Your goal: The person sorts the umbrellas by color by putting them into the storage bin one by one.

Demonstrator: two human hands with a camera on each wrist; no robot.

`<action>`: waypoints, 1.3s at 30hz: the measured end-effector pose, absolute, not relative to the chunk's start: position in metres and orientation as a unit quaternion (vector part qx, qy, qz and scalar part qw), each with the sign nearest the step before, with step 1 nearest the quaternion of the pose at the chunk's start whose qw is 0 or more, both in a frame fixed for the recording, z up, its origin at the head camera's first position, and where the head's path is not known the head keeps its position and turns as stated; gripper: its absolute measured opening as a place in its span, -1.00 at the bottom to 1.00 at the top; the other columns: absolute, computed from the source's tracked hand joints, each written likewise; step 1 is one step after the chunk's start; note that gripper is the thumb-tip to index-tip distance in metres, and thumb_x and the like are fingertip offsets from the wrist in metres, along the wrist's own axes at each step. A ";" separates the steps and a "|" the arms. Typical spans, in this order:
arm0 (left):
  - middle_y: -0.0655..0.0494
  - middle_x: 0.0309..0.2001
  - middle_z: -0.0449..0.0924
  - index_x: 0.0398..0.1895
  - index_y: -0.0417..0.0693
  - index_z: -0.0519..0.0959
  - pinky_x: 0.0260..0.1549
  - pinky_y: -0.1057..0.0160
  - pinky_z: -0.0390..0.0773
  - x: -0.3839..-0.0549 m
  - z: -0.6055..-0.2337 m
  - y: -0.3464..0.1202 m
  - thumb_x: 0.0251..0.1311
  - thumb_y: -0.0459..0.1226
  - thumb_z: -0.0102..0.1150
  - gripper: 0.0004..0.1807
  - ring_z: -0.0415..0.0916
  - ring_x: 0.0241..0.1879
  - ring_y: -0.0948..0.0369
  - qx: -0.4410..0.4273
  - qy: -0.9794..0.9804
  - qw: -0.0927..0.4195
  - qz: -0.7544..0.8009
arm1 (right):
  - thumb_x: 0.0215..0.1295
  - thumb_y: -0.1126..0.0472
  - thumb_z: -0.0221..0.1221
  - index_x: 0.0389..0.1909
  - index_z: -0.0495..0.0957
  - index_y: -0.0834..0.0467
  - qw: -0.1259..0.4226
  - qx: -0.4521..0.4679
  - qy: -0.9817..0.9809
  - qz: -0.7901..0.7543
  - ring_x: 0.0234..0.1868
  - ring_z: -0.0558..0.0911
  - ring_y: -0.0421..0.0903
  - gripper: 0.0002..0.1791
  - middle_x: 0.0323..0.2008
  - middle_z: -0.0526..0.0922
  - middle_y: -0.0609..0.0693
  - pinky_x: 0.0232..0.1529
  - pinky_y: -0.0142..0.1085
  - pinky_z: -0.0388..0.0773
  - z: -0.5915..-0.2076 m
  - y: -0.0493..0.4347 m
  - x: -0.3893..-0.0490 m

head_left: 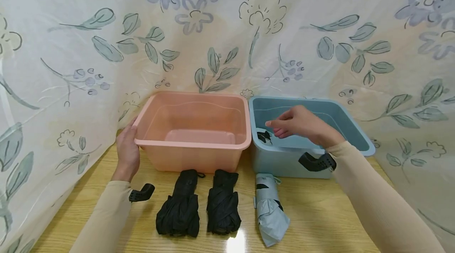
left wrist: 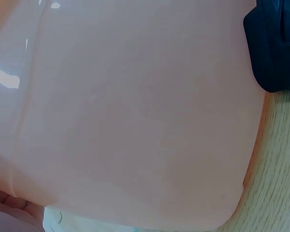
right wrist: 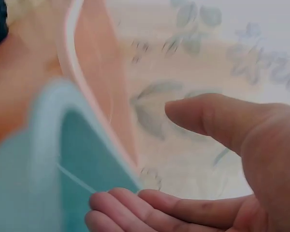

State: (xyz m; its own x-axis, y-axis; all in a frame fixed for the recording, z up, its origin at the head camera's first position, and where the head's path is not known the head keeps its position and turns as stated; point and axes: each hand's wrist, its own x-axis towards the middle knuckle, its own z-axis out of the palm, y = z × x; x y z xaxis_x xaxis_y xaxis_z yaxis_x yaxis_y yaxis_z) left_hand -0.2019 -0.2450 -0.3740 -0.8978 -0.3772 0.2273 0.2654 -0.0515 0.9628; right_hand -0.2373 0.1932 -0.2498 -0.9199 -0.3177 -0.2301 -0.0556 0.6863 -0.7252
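Observation:
My left hand (head_left: 128, 154) holds the left rim of a pink plastic bin (head_left: 192, 146); its curled fingers (left wrist: 17, 205) show at the rim in the left wrist view. Over the blue plastic bin (head_left: 291, 162) hovers my right hand (head_left: 305, 124), holding nothing. In the right wrist view its thumb (right wrist: 198, 113) stands apart from the bent fingers. Below that hand, a pale item with black patches (head_left: 264, 136), perhaps a folded umbrella, lies inside the blue bin, mostly hidden by the front wall.
In front of the bins lie a black folded umbrella (head_left: 179, 209), a second black folded umbrella (head_left: 223, 205) and a light blue folded umbrella (head_left: 271, 217) on the wooden table (head_left: 313, 213). A floral curtain (head_left: 220, 39) hangs behind and at both sides.

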 end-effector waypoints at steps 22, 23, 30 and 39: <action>-0.05 0.51 0.26 0.54 -0.14 0.26 0.46 0.14 0.18 -0.201 -0.374 -0.244 0.62 -0.12 -0.33 -0.45 0.20 0.47 0.11 0.052 -0.660 0.219 -0.717 | 0.33 0.03 0.35 0.12 0.57 0.38 0.132 -0.083 0.872 -0.464 -0.10 0.73 -0.05 -0.46 -0.13 0.73 0.06 -0.08 -0.17 0.67 -0.321 0.227 -0.121; -0.05 0.50 0.26 0.54 -0.15 0.26 0.46 0.13 0.18 -0.201 -0.374 -0.244 0.62 -0.12 -0.34 -0.45 0.21 0.46 0.10 0.051 -0.659 0.220 -0.718 | 0.32 0.04 0.36 0.12 0.56 0.39 0.137 -0.080 0.868 -0.471 -0.11 0.73 -0.05 -0.45 -0.14 0.73 0.06 -0.09 -0.19 0.67 -0.327 0.227 -0.120; -0.06 0.50 0.26 0.53 -0.16 0.26 0.46 0.14 0.18 -0.202 -0.374 -0.243 0.62 -0.13 -0.33 -0.45 0.21 0.47 0.10 0.052 -0.657 0.220 -0.719 | 0.24 0.13 0.42 0.13 0.50 0.49 0.145 -0.079 0.846 -0.506 -0.11 0.71 -0.02 -0.38 -0.07 0.70 0.19 -0.13 -0.32 0.67 -0.370 0.230 -0.116; -0.05 0.50 0.26 0.54 -0.14 0.25 0.46 0.14 0.17 -0.202 -0.373 -0.244 0.62 -0.12 -0.36 -0.44 0.20 0.47 0.11 0.054 -0.664 0.218 -0.713 | 0.19 0.06 0.46 0.11 0.53 0.47 0.146 -0.047 0.861 -0.485 -0.12 0.68 -0.04 -0.34 -0.11 0.70 0.13 -0.17 -0.29 0.67 -0.401 0.233 -0.116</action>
